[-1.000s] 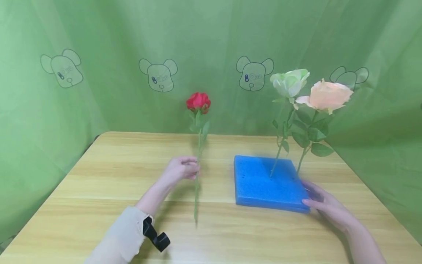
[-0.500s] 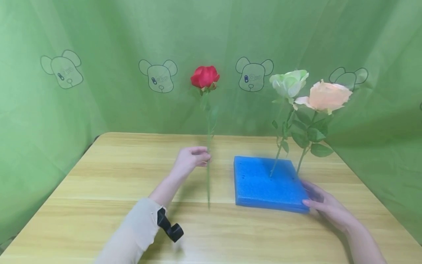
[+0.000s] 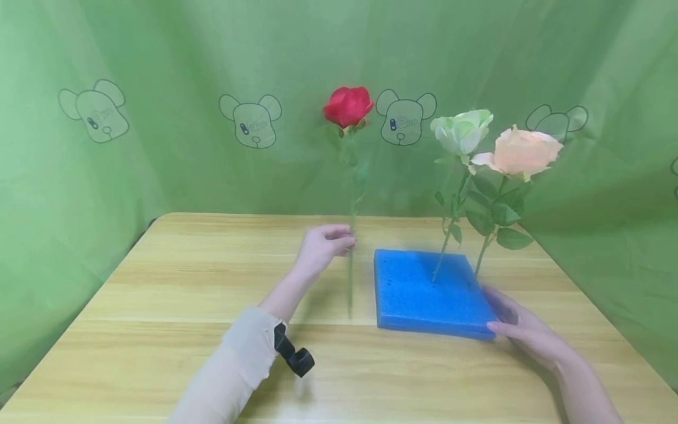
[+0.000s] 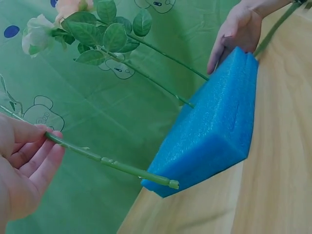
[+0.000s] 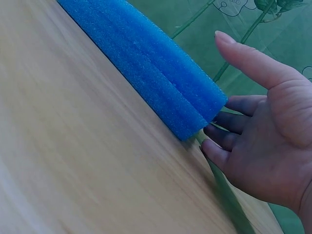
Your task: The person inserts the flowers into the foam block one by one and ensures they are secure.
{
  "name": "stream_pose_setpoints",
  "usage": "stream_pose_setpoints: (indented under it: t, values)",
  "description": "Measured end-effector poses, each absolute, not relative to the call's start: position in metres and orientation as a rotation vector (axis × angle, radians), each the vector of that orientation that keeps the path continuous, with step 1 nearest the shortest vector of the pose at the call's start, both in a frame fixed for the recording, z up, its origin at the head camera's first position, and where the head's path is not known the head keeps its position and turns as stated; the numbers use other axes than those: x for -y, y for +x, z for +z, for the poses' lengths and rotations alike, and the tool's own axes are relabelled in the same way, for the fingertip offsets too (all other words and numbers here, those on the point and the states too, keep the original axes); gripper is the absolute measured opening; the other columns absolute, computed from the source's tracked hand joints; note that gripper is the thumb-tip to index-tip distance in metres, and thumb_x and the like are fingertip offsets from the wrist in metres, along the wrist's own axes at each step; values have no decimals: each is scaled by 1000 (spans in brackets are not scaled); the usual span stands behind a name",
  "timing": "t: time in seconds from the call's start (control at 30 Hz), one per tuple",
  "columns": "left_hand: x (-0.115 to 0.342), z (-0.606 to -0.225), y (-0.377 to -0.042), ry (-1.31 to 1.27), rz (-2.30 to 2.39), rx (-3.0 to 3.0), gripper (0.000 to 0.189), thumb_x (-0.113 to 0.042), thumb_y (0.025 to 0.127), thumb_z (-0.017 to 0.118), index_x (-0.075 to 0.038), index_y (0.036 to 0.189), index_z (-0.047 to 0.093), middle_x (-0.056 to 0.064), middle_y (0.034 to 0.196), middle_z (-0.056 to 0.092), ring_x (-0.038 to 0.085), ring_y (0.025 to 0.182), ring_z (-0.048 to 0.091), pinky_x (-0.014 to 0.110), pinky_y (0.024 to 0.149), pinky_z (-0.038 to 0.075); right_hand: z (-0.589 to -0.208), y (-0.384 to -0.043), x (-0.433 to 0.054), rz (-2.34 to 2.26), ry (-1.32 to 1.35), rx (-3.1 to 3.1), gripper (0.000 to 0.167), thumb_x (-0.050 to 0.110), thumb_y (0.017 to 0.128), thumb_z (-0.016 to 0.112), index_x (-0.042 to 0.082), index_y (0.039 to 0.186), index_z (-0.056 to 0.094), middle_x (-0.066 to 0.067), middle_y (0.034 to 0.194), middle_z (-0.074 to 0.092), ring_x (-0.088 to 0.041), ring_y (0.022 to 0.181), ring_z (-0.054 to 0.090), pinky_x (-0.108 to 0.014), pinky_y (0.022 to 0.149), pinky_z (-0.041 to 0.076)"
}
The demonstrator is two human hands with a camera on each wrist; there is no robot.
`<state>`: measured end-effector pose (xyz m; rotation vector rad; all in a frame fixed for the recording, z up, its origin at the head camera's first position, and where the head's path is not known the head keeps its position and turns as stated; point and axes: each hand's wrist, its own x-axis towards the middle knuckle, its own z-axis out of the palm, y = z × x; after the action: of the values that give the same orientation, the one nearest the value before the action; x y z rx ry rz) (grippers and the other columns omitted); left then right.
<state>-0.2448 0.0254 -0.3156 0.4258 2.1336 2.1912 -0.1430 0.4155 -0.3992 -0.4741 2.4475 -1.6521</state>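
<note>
My left hand (image 3: 322,248) pinches the green stem of a red artificial rose (image 3: 348,107) between thumb and fingertips. The rose stands nearly upright, left of a blue foam block (image 3: 418,306). In the left wrist view the cut end of its stem (image 4: 171,184) overlaps the block's near corner. A pale green-white rose (image 3: 462,132) and a peach rose (image 3: 525,152) rise from the block, their stems set in its top. At the block's right edge rests my right hand (image 3: 521,330); the right wrist view shows its fingers (image 5: 229,126) relaxed against the side, thumb raised.
The block lies on a light wood table (image 3: 175,294). Small holes dot the block's top. Behind the table hangs a green curtain (image 3: 175,53) printed with bear heads. A black device (image 3: 294,353) is strapped to my left wrist.
My left hand has carried the red rose up and to the right, closer to the foam block. My right hand, the block and the other two roses have stayed in place.
</note>
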Motion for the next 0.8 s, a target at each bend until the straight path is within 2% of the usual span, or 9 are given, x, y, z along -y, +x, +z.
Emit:
stream_pose_setpoints:
  t: [0.27, 0.53, 0.8]
  values:
    - [-41, -309, -250, 463, 2219, -2150, 31, 3, 82, 65, 9, 112, 61, 23, 106, 64, 32, 90, 65, 32, 76, 55, -400, -143, -416, -1638, -508, -2443, 70, -1, 92, 49, -7, 144, 2, -32, 146, -6, 22, 118, 23, -1, 93, 22]
    - [-61, -308, -254, 467, 2210, -2182, 31, 0, 81, 68, 5, 111, 63, 18, 104, 67, 26, 84, 67, 27, 76, 55, -400, -143, -416, -1605, -512, -2477, 69, -1, 92, 49, -6, 144, 4, -32, 146, -3, 22, 119, 22, 0, 92, 22]
    - [-83, -310, -261, 479, 2267, -2192, 27, -1, 79, 70, 4, 106, 66, 15, 100, 68, 21, 81, 68, 23, 72, 55, -402, -144, -417, -1623, -505, -2460, 68, -1, 92, 48, -6, 144, 5, -30, 147, -3, 22, 119, 21, 0, 91, 22]
